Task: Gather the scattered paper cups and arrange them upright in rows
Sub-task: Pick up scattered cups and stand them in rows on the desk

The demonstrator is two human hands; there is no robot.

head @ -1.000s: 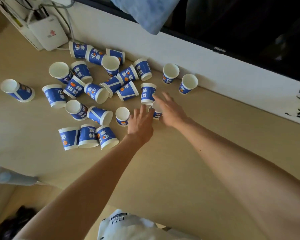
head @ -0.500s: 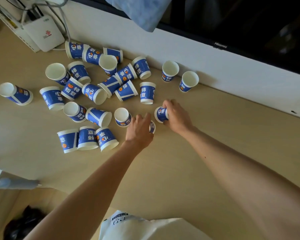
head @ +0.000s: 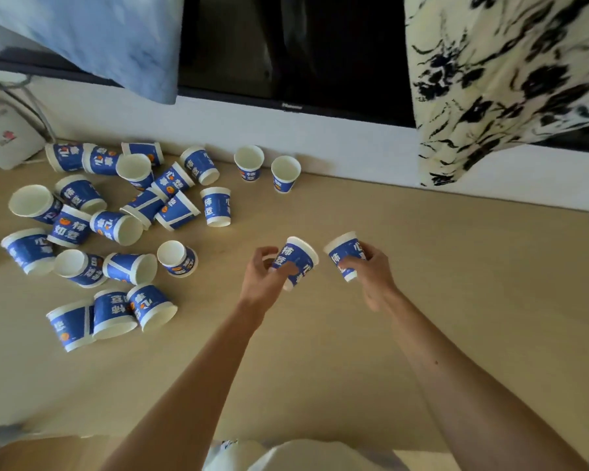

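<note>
Each of my hands holds a blue-and-white paper cup above the wooden table point(head: 422, 300). My left hand point(head: 264, 280) grips one cup point(head: 296, 260), tilted with its mouth up and to the right. My right hand point(head: 371, 273) grips a second cup point(head: 344, 254), also tilted. Several more cups lie scattered in a heap point(head: 116, 226) on the left of the table, some on their sides, some inverted, some upright. Two upright cups point(head: 249, 163) point(head: 285, 173) stand by the white back wall.
A white router box point(head: 4, 137) with cables sits at the back left. A dark TV screen point(head: 303, 52) hangs above the wall ledge, with a blue cloth point(head: 99, 35) and a black-patterned cream cloth point(head: 507, 73) draped over it. A white bag point(head: 286, 457) lies at the near edge.
Both hands closed on cups near the heap, lifted them and carried them right, away from the pile. The camera view shifted right and up.
</note>
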